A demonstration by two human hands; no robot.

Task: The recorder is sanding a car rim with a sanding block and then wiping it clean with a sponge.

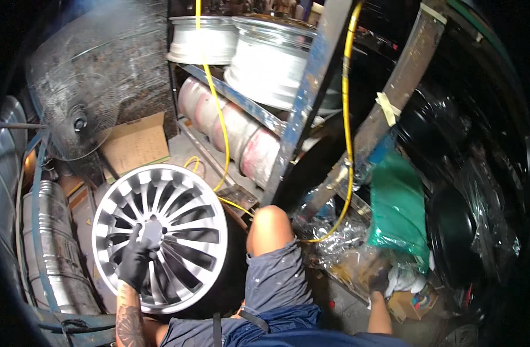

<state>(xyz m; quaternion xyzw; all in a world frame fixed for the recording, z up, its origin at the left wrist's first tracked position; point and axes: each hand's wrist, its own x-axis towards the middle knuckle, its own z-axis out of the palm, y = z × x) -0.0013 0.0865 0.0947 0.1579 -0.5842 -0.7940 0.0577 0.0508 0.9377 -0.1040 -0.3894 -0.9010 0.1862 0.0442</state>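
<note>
A silver multi-spoke alloy wheel (192, 234) lies face up at the lower left. My left hand (136, 260), in a black glove, is over its hub, index finger raised and other fingers curled, around what looks like a small grey piece that I cannot make out clearly. My right hand (378, 282), also dark-gloved, reaches down at the lower right beside white crumpled material (405, 279) and a cardboard box (409, 303), below a green plastic bag (398, 205); its fingers are too dim to read. My bent knee (269, 228) is right of the wheel.
A fan (80, 121) and cardboard (135, 144) stand behind the wheel. A metal rack (302, 98) holds white rims (265, 63) and a stained drum (230, 139). Yellow hoses (349, 144) hang down. Black rims (450, 231) in plastic are at right, a steel drum (62, 248) at left.
</note>
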